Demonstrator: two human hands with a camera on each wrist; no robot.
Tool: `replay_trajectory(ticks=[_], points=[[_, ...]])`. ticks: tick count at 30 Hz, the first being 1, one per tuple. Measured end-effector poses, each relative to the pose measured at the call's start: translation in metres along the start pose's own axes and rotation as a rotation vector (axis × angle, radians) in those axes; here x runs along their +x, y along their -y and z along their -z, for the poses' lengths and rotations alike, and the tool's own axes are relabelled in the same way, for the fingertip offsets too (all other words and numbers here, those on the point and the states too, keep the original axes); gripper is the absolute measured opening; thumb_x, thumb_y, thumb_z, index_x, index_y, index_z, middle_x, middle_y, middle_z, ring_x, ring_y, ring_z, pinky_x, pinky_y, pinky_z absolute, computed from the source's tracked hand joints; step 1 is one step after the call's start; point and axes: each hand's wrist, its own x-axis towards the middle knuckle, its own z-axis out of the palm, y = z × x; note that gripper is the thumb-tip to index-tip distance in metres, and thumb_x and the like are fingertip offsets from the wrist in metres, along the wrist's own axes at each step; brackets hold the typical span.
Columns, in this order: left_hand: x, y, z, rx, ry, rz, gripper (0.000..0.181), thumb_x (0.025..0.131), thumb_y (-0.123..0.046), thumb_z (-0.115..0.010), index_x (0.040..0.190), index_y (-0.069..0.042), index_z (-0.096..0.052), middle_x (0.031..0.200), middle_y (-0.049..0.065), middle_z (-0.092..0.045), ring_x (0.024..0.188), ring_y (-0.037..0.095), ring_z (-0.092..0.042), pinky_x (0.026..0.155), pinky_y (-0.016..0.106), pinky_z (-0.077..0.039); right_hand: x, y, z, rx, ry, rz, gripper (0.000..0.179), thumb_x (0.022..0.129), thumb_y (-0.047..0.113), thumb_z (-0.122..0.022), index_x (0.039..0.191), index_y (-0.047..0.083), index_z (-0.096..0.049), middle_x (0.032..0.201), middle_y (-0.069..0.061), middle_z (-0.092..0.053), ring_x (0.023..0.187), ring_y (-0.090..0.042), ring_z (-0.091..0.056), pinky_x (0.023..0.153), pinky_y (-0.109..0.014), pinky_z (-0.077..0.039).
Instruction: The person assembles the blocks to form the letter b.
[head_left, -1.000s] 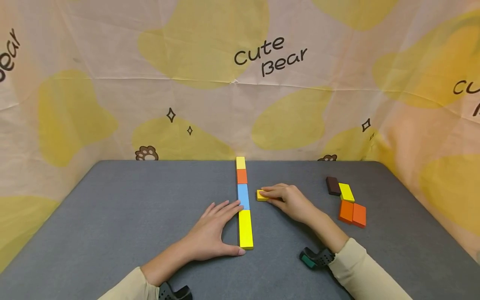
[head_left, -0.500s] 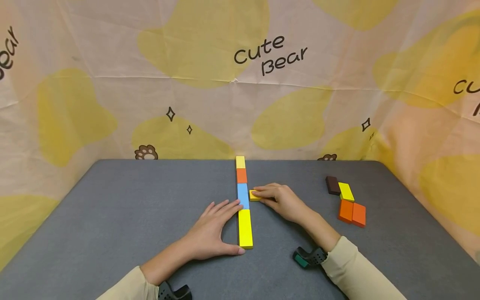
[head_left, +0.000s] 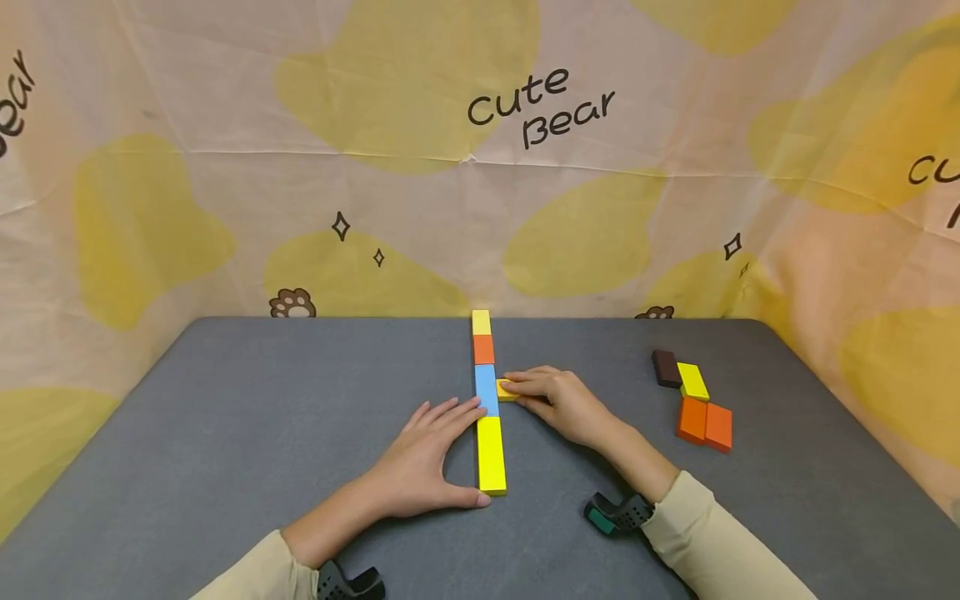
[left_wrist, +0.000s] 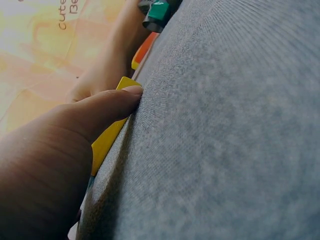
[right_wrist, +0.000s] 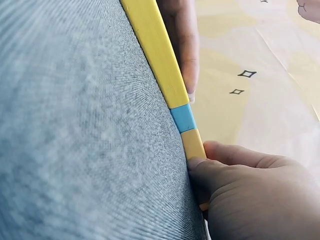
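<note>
Our left hand (head_left: pixel 420 468) touches the row of blocks (head_left: pixel 491 454), fingers spread and not gripping. Right of these fingers, against the blue block (head_left: pixel 486 385), our right hand (head_left: pixel 576 407) pinches the small yellow block (right_wrist: pixel 194 144), long axis across the row.

rocking plain pale-cream long sleeves (head_left: pixel 716 533), kinda roomy, with simple cuffs (head_left: pixel 672 504), plus chunky black wrist mounts (head_left: pixel 633 511), curvy and dotted with little holes, showing a flat green patch (head_left: pixel 601 521) on the right wrist's one

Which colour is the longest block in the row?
The longest block is bright yellow, clearest in the head view.
</note>
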Motion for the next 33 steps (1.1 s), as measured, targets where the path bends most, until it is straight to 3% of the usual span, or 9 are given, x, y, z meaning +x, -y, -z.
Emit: replay_trajectory(ticks=[8, 15, 26, 33], points=[[0.0, 0.0, 0.0, 0.006, 0.001, -0.002, 0.101, 0.074, -0.065, -0.078, 0.158, -0.027, -0.036, 0.167, -0.009, -0.03, 0.157, 0.028, -0.024, 0.127, 0.062, -0.01, -0.001, 0.0, -0.002, 0.052, -0.019, -0.01, 0.04, 0.095, 0.011, -0.07, 0.135, 0.014, -0.067, 0.143, -0.006, -0.063, 0.131, -0.027, -0.06, 0.105, -0.048, -0.052], [0.0, 0.0, 0.0, 0.012, -0.001, -0.002, 0.101, 0.074, -0.065, -0.078, 0.158, -0.027, -0.036, 0.167, -0.009, -0.03, 0.156, 0.028, -0.025, 0.127, 0.062, -0.01, 0.001, 0.002, 0.006, 0.084, -0.065, -0.071, 0.045, 0.091, 0.022, -0.076, 0.134, 0.011, -0.067, 0.146, -0.008, -0.06, 0.136, -0.03, -0.056, 0.108, -0.053, -0.049], [-0.001, 0.001, -0.002, 0.014, -0.019, -0.017, 0.101, 0.074, -0.064, -0.078, 0.158, -0.026, -0.037, 0.167, -0.008, -0.031, 0.156, 0.028, -0.026, 0.126, 0.062, -0.011, -0.01, 0.0, 0.063, 0.101, -0.108, -0.353, 0.041, 0.093, 0.024, -0.074, 0.132, 0.013, -0.068, 0.133, -0.011, -0.068, 0.116, -0.033, -0.067, 0.096, -0.049, -0.057], [-0.002, 0.003, -0.001, 0.014, -0.023, -0.034, 0.101, 0.075, -0.064, -0.078, 0.158, -0.026, -0.037, 0.167, -0.008, -0.031, 0.156, 0.029, -0.026, 0.127, 0.061, -0.011, -0.024, -0.007, 0.099, 0.032, -0.091, -0.441, 0.036, 0.095, 0.025, -0.072, 0.128, 0.011, -0.07, 0.117, -0.013, -0.074, 0.103, -0.031, -0.071, 0.091, -0.048, -0.059]])
